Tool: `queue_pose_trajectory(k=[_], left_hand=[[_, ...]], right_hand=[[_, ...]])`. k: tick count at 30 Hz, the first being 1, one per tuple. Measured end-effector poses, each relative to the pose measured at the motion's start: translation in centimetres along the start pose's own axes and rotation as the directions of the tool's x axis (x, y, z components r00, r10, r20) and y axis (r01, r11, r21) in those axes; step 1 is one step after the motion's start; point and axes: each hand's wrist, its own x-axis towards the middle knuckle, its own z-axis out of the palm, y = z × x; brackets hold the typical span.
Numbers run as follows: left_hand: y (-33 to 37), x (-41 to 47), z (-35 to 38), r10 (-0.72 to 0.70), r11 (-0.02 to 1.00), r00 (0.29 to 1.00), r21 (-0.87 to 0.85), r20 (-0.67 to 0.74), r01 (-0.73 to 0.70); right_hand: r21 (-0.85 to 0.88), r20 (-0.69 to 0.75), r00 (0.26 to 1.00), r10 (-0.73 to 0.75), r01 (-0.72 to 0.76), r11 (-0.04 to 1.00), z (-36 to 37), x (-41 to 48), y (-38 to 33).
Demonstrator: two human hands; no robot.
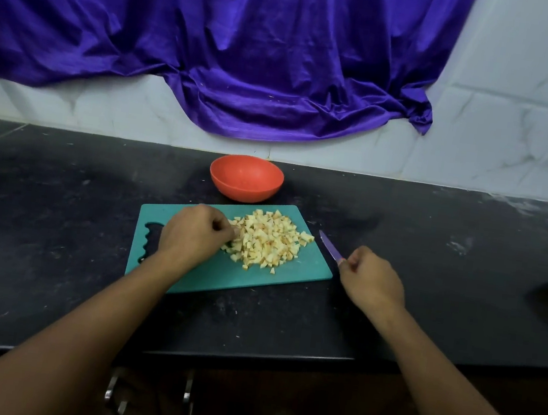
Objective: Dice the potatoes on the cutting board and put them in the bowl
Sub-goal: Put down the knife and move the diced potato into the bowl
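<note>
Basically, dicing looks done; transfer to the bowl hasn't started. Counter [57, 215] lies under both yr arms; cutting board [222, 280] sits under yr left hand [193, 232]. Bowl [245, 190] is just beyond the board, nothing visible inside. Diced potatoes [266, 241] are piled right of yr left knuckles. Fingers are curled at the pile's edge, can't tell if they pinch any. Right hand [372, 278] is off the board, pinching the knife [328, 245] handle, blade pointing fwd-left.

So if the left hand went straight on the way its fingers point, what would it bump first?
The diced potatoes heaped on the cutting board. The left hand has its curled fingers right at the heap's edge, perhaps touching it already; the picture can't settle that.
</note>
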Motion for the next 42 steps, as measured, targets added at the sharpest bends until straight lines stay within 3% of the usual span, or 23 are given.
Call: queue_pose_trajectory(k=[4,6,10,14,18,24,29,33,37,42], left_hand=[[-0.3,0.1,-0.2,-0.001,1.0,0.999,-0.028,-0.051,0.0],[-0.6,0.3,-0.4,-0.008,1.0,0.999,-0.025,-0.034,0.007],[-1.3,0.6,-0.5,-0.027,1.0,0.997,0.009,0.069,0.026],[-2.3,0.4,-0.4,-0.037,0.999,0.994,0.023,0.099,0.035],[-3.2,0.5,-0.5,-0.026,1.0,0.995,-0.016,0.097,0.027],[-4.2,1.3,-1.2,-0.022,0.999,0.992,-0.042,0.126,0.028],[-5.4,1.7,-2.0,-0.008,0.996,0.99,-0.084,0.142,0.02],[-5.8,1.9,-2.5,0.002,0.989,0.987,-0.144,0.161,0.021],[-4.8,2.4,-3.0,-0.005,0.991,0.954,-0.127,0.298,0.045],[-2.8,3.8,-3.5,-0.062,0.998,0.852,0.045,0.52,0.045]], right_hand=[[-0.088,-0.07,0.995,-0.074,0.068,0.994,-0.1,0.7,-0.7],[-0.031,-0.102,0.98,-0.172,0.17,0.985,-0.1,1.6,-1.7],[0.167,0.08,0.964,-0.253,0.237,0.957,0.4,3.7,-5.1],[0.014,0.258,0.943,-0.211,0.215,0.977,1.4,4.5,-7.6],[-0.02,0.293,0.933,-0.208,0.223,0.975,2.0,4.5,-9.7],[0.008,0.34,0.879,-0.334,0.353,0.936,3.2,4.4,-11.3],[0.124,0.391,0.82,-0.418,0.403,0.907,3.1,4.3,-11.7],[0.275,0.484,0.792,-0.373,0.267,0.924,1.3,5.3,-11.1],[0.29,0.315,0.9,-0.3,0.209,0.934,0.1,8.3,-10.7],[0.156,0.472,0.821,-0.322,0.282,0.947,2.5,9.5,-12.0]])
